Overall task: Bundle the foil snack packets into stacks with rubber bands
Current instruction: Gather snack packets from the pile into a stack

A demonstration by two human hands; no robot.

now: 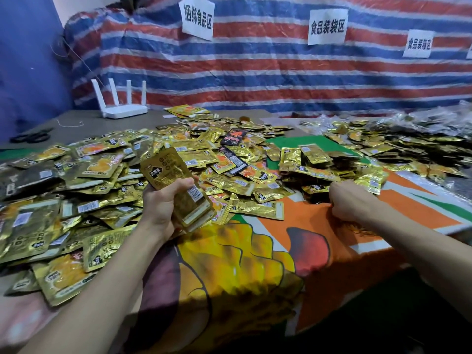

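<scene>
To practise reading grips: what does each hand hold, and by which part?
The left hand grips a stack of gold packets around its middle. The right hand is curled; whether it holds anything is unclear.

place: makeshift packing workroom | paper zone labels [327, 26] on striped tarp [255, 72] | foil packets [229, 185] heaped on table [84, 131]
</scene>
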